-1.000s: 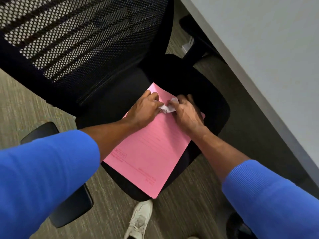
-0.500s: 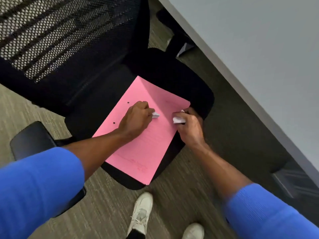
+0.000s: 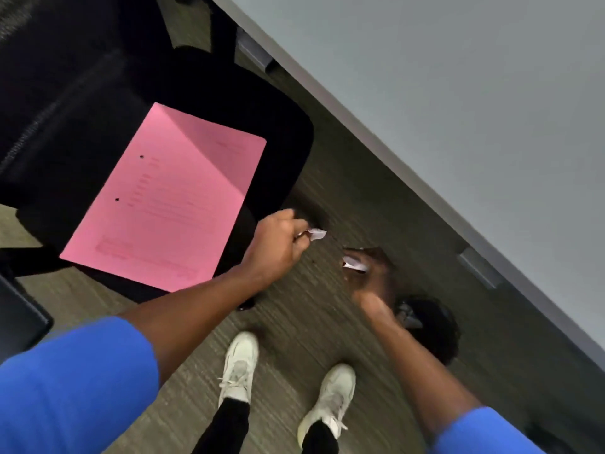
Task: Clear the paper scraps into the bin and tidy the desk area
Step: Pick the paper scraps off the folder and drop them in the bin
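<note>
White scrap (image 3: 317,234) sits pinched in the left hand (image 3: 278,244); the right hand (image 3: 370,270) curls around another scrap (image 3: 355,264). Both hover over carpet beside the chair (image 3: 229,93), off its pink sheet (image 3: 170,204). No bin shows, so its direction is unknown.

Sheet on the chair seat, counter off to the right

A paper sheet (image 3: 170,204) is lying on the chair (image 3: 268,132) seat at the left; the counter (image 3: 458,93) is running along the right. Both hands, left (image 3: 278,247) and right (image 3: 373,273), are hanging over the floor (image 3: 311,316) between them, each pinching a paper scrap (image 3: 317,234), with the bin (image 3: 435,326) just behind the right wrist.
</note>
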`<state>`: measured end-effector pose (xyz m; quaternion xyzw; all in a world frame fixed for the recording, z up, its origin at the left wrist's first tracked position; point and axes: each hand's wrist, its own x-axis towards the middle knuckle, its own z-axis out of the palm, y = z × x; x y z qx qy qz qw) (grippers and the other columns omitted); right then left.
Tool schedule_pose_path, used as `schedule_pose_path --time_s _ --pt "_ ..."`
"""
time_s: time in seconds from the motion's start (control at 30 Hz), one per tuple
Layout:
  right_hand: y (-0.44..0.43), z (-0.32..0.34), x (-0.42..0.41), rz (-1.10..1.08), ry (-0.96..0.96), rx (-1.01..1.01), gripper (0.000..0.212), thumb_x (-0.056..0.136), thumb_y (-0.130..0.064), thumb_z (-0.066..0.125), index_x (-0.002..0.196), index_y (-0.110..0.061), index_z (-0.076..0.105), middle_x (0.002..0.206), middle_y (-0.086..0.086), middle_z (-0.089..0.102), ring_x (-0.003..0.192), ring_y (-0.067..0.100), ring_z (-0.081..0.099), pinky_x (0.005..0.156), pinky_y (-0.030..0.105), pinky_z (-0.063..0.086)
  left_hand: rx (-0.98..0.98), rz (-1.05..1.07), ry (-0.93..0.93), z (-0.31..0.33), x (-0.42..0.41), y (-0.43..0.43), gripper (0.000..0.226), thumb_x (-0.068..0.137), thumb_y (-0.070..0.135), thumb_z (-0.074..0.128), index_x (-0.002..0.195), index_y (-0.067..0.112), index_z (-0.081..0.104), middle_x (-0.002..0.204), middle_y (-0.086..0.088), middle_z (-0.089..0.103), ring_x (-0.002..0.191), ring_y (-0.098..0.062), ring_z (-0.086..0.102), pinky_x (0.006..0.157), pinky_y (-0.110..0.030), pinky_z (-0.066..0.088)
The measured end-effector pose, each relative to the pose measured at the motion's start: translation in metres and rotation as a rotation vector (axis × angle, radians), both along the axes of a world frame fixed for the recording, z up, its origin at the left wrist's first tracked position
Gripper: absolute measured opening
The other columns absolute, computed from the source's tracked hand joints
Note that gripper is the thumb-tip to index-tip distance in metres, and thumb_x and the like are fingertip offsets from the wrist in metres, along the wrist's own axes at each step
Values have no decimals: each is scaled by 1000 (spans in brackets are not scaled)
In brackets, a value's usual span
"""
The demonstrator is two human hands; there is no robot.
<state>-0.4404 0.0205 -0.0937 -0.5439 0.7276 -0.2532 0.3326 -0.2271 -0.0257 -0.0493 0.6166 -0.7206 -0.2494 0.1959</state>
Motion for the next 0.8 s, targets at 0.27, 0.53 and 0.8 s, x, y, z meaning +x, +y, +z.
schedule_pose_path --time_s 0.27,0.53,0.8 --pt "56 -17 -90 -49 92 -8 28 77 6 78 98 -11 84 103 11 78 98 28 73 93 38 56 71 -101 74 -23 -106 44 20 97 37 74 114 34 84 102 -6 84 92 -26 79 80 -32 59" --pt "101 -43 -175 -123 180 99 21 80 -17 79 100 -14 83 106 7 82 104 25 74 103 26 51 223 -58 92 -72 -203 93 25 96 34 70 107 18 87 101 -11 83 87 -28 78 78 -30 60" --pt "135 -78 -233 -240 138 175 25 79 -6 82 103 -9 81 113 13 79 109 32 73 101 42 56 420 -36 93 -125 -270 124 40 96 45 67 84 10 83 83 -16 81 79 -33 77 69 -38 51"
